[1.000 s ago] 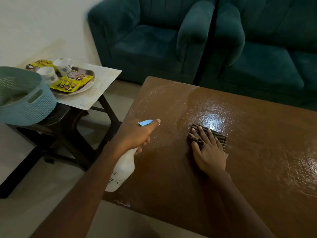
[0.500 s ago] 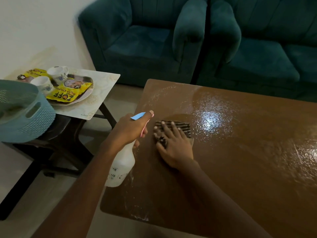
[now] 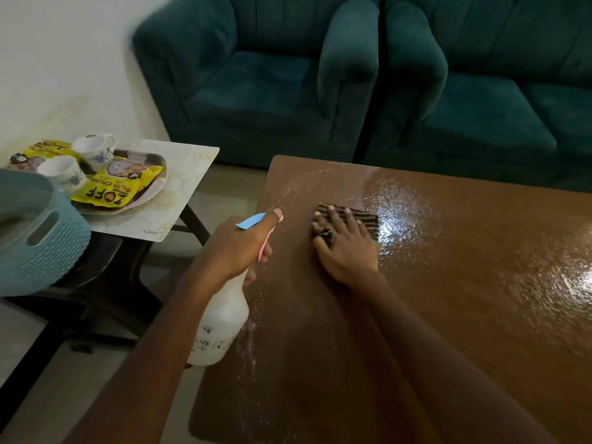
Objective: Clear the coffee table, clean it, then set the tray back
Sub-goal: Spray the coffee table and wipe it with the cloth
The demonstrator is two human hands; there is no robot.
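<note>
**Wet bench under the cloth, tray waiting on the side**

The right hand (image 3: 347, 251) lies flat with its fingers spread, pressing a striped cloth (image 3: 360, 216) onto the brown bench (image 3: 464, 309) near its far left corner. The top glistens with spray droplets, so it looks slippery. The cloth looks soft and limp, and an open palm should push it better than a pinch would.

The left hand (image 3: 237, 248) is curled round the neck of a white spray bottle (image 3: 221, 325), its forefinger lying along the blue nozzle, with a pink trigger below. The bottle hangs just off the bench's left edge. It looks like light plastic and is easy to hold at the neck.

The tray (image 3: 145, 200) sits well apart on a small side bench (image 3: 189, 174) to the left, beside a teal basket (image 3: 38, 245). It carries two flowered cups (image 3: 94, 149) and yellow snack packets (image 3: 109, 190). The cups are probably fragile and could slide, while the packets are light and loose. The tray is best taken by its rim at two opposite sides and kept level.

The nearer packet reads "ZOFF" in large letters, and its smaller print is too blurred to read. The mat on the side bench has "KUBER" at its corner. The bottle bears handwritten marks of which only "ER" is legible.
</note>
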